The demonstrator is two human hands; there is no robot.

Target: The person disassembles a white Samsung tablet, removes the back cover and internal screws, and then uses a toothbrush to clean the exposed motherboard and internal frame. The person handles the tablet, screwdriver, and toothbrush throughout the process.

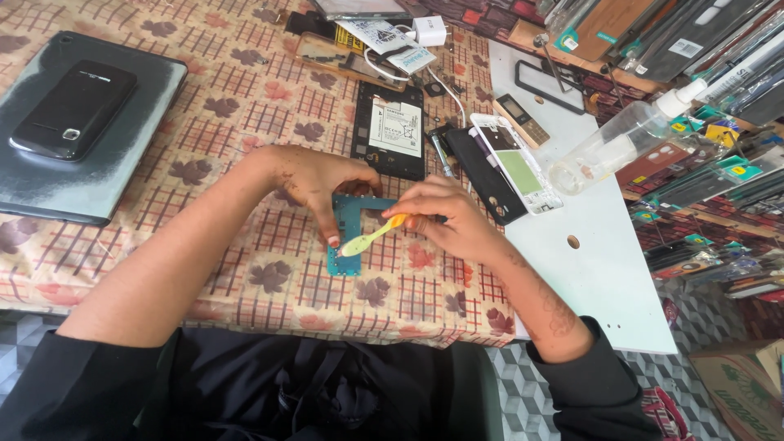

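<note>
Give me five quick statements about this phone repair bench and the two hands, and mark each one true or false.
1. The right hand holds a small brush with a yellow-orange handle. True.
2. The left hand rests on the dark tablet. False: it steadies a teal circuit board on the patterned tablecloth.
3. A black phone lies on top of the grey tablet at the left. True.
4. The clear spray bottle stands upright. False: it lies on its side on the white board.
5. The brush head is on the circuit board. True.
</note>
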